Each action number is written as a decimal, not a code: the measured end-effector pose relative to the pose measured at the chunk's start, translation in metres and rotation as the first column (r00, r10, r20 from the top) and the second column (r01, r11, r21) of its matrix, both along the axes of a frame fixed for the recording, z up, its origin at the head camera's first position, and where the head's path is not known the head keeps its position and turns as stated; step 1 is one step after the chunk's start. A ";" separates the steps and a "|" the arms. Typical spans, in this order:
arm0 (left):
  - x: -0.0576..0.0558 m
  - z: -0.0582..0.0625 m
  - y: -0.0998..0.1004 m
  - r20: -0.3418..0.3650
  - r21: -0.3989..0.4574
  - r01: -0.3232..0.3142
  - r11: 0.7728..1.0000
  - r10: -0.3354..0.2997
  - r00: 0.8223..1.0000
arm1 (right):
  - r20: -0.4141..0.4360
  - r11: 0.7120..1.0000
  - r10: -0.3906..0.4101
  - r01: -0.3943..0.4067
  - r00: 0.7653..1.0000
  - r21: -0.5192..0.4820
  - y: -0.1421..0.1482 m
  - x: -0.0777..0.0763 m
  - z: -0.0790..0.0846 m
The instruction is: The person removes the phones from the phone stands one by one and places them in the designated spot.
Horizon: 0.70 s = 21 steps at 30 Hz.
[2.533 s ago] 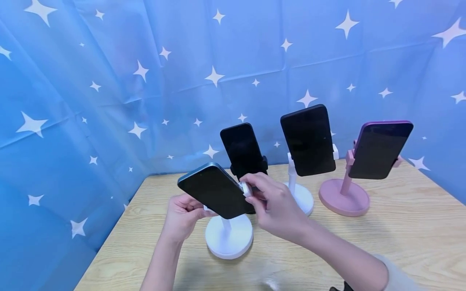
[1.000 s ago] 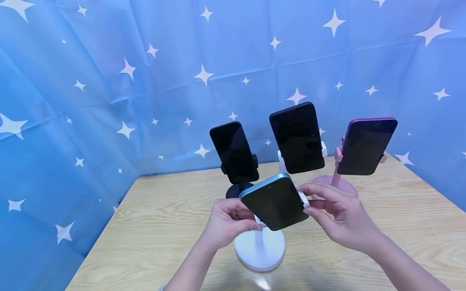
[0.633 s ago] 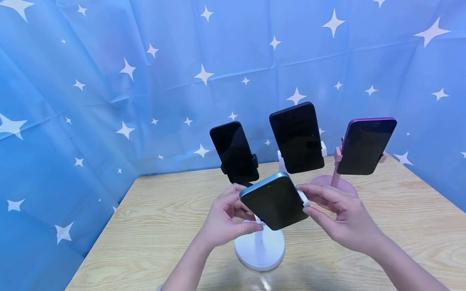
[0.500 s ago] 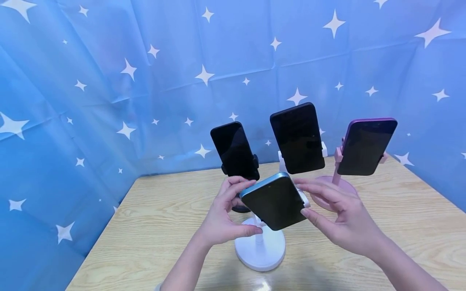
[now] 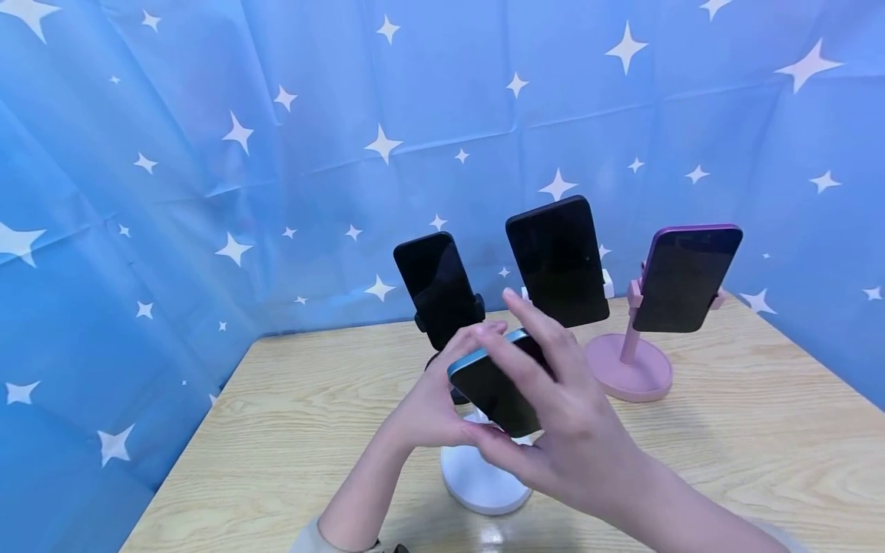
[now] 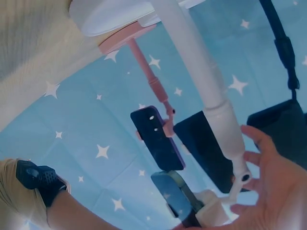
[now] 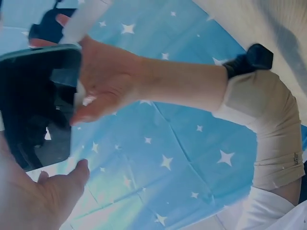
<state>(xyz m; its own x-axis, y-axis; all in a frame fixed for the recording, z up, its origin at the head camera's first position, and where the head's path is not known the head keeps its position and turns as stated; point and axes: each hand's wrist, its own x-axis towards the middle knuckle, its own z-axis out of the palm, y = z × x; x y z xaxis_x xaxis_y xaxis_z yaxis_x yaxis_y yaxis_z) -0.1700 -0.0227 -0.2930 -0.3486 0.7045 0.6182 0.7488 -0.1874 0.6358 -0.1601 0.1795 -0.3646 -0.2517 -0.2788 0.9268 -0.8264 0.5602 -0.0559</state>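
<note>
In the head view a blue-edged phone [image 5: 492, 393] sits tilted in the clamp of a white phone stand [image 5: 484, 485] near the table's middle. My left hand [image 5: 432, 401] is at the phone's left side, fingers reaching behind it. In the left wrist view those fingers [image 6: 258, 136] curl beside the stand's upper joint and clamp; exact contact is partly hidden. My right hand [image 5: 577, 418] crosses in front of the screen, fingers spread, covering the phone's right part. The right wrist view has its thumb [image 7: 76, 179] apart from the phone.
Behind stand three more phones: one in a black holder [image 5: 478, 307], a larger black phone [image 5: 558, 261] in a white holder, and a purple-edged phone [image 5: 687, 280] in a pink stand [image 5: 629, 369]. A blue star-patterned curtain [image 5: 311, 192] hangs behind the wooden table [image 5: 297, 415].
Earlier both hands pinched the clamp's sides and shifted the stand and phone rightward in view. My right hand has let go and swung left across the screen; my left fingers have moved up behind the phone.
</note>
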 end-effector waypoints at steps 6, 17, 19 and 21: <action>-0.002 0.000 0.005 -0.022 -0.014 0.059 0.998 -0.060 0.998 | -0.078 0.984 -0.178 0.179 0.981 0.003 -0.060 0.074 0.106; -0.005 0.004 0.008 -0.109 -0.002 0.044 0.999 -0.044 0.993 | -0.199 0.882 -0.465 0.471 0.863 -0.020 -0.077 0.073 0.117; -0.005 0.005 0.009 -0.074 -0.009 0.061 0.998 -0.061 0.995 | -0.197 0.881 -0.467 0.473 0.862 -0.019 -0.076 0.072 0.118; -0.006 0.005 0.009 -0.074 -0.018 0.063 0.998 -0.065 0.995 | -0.190 0.884 -0.461 0.466 0.867 -0.020 -0.075 0.072 0.118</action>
<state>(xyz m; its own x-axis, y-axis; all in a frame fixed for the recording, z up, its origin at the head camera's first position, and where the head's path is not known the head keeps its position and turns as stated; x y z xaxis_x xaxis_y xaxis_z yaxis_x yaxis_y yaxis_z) -0.1759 -0.0134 -0.2876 -0.2561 0.7338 0.6292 0.7808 -0.2268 0.5822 -0.0882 0.1047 -0.2469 -0.1837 -0.1962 0.9632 -0.4649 0.8807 0.0907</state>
